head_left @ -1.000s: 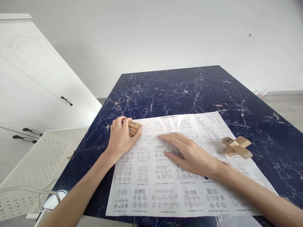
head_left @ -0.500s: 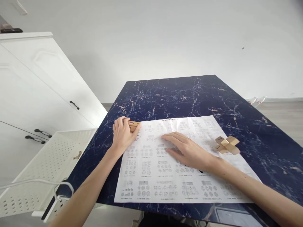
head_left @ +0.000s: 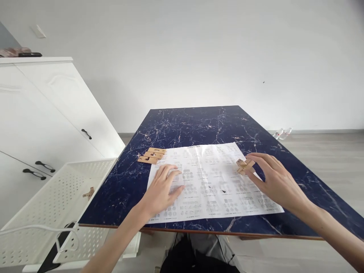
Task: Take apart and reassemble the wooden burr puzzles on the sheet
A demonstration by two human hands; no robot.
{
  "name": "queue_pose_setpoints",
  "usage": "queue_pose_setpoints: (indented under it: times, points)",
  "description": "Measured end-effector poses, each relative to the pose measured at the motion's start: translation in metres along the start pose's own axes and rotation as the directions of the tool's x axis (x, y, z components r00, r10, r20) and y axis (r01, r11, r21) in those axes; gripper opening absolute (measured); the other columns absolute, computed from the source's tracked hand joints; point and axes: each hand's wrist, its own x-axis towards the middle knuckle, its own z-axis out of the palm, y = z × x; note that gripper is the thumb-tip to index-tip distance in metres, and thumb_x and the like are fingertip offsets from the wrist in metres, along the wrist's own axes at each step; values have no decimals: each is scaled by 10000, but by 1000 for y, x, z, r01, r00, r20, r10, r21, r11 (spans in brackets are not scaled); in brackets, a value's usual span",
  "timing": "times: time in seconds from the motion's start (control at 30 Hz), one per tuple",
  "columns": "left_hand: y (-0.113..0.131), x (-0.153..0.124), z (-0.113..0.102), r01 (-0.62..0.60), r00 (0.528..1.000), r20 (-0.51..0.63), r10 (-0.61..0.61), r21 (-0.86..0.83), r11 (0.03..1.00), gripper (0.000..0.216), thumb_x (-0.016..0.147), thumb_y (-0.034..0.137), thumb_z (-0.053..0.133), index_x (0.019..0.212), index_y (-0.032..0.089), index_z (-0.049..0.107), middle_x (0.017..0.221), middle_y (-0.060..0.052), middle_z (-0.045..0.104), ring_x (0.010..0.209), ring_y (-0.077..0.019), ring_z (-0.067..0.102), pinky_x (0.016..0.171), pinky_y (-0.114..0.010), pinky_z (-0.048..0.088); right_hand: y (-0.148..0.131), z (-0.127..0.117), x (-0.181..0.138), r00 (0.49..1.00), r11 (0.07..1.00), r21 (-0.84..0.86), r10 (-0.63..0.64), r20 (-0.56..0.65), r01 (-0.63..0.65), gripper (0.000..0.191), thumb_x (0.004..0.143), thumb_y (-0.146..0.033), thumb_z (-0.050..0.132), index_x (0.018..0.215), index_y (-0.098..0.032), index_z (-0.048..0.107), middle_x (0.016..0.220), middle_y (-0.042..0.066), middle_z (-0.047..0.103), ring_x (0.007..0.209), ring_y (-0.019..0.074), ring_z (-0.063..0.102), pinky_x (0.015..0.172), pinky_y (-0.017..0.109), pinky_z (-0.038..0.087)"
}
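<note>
On the right part of the printed instruction sheet (head_left: 196,163), my right hand (head_left: 274,178) has its thumb and fingertips around a cross-shaped wooden interlocking puzzle (head_left: 243,165). My left hand (head_left: 163,189) is over the left part of the sheet, empty, its fingers apart and slightly curled. Beyond it, at the sheet's top left corner, several flat notched wooden pieces (head_left: 152,154) lie side by side in a slanted row. The sheet carries small line diagrams, too fine to read.
The dark blue marbled table (head_left: 199,125) stands before a pale wall. To its left are a white perforated basket (head_left: 36,212) with a small wooden cross piece (head_left: 89,193) in it, a white cable (head_left: 34,227) and a white cabinet (head_left: 57,110). Clear bottles (head_left: 283,133) are on the floor at right.
My left hand has let go of the notched wooden pieces and come back over the sheet. My right hand has moved right from mid-sheet onto the wooden puzzle. The view has shifted.
</note>
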Motion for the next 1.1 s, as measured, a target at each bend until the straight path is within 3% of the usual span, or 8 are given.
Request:
queue_pose_setpoints:
  times: [0.13, 0.27, 0.43, 0.5, 0.6, 0.87, 1.0, 1.1]
  points:
    - [19, -19, 2, -14, 999, -36, 11, -75, 997, 265, 1081, 343, 611, 1331, 263, 650, 1416, -119, 651, 1397, -337, 591, 1165, -568, 555, 6, 6, -16, 995, 994, -56, 97, -31, -98, 429, 1115, -563, 486, 1295, -219, 670, 1292, 182, 703, 1145, 394, 712, 896, 534, 604]
    - [30, -33, 6, -22, 997, -79, 14, -106, 994, 232, 1077, 340, 607, 1292, 274, 665, 1383, -115, 672, 1371, -339, 618, 1133, -557, 584, 4, 11, -18, 986, 984, -138, 90, -139, -109, 392, 1111, -525, 499, 1139, -216, 740, 1179, 175, 711, 977, 333, 729, 731, 434, 587]
    - [40, -45, 10, -29, 993, -116, 13, -143, 989, 210, 1095, 350, 584, 1279, 280, 656, 1365, -108, 680, 1352, -323, 634, 1144, -552, 576, -4, 12, -16, 984, 988, -149, 10, -180, -37, 315, 1138, -382, 493, 1099, -199, 745, 1065, 142, 771, 879, 285, 734, 785, 414, 573]
    - [45, -48, 11, -32, 992, -128, 10, -167, 985, 201, 1102, 357, 577, 1269, 277, 655, 1357, -107, 685, 1346, -319, 636, 1148, -551, 570, -16, 11, -16, 983, 996, -82, 13, -182, -28, 312, 1148, -398, 492, 1129, -202, 734, 1088, 133, 774, 883, 273, 744, 770, 391, 574]
    - [54, -50, 12, -26, 992, -128, -4, -232, 972, 218, 1109, 389, 575, 1286, 282, 642, 1357, -105, 690, 1343, -317, 640, 1157, -552, 562, -46, 8, -17, 984, 988, 147, 65, -163, -41, 300, 1145, -433, 515, 1165, -206, 710, 1080, 116, 754, 852, 247, 742, 718, 363, 582]
    - [77, -45, 20, 79, 987, -83, -139, -507, 858, 584, 1035, 582, 693, 1514, 315, 492, 1572, -138, 596, 1365, -341, 660, 1081, -530, 626, -135, 15, -23, 998, 795, 607, 49, -33, -19, 263, 1138, -434, 553, 1114, -214, 695, 1057, 110, 737, 838, 240, 711, 776, 400, 622]
    - [75, -41, 23, 56, 993, -53, -106, -581, 812, 670, 1007, 570, 749, 1568, 329, 474, 1646, -134, 562, 1448, -356, 622, 1196, -558, 543, -153, 29, -26, 998, 702, 709, 60, 30, -64, 255, 1138, -436, 548, 1153, -227, 693, 1088, 111, 736, 947, 263, 724, 823, 411, 617]
    - [71, -40, 22, 114, 991, 19, -134, -654, 748, 695, 975, 580, 785, 1557, 313, 515, 1605, -132, 609, 1415, -360, 649, 1171, -517, 560, -155, 34, -25, 993, 639, 761, 69, 92, -115, 269, 1137, -457, 544, 1165, -240, 702, 1117, 117, 728, 987, 266, 713, 839, 404, 608]
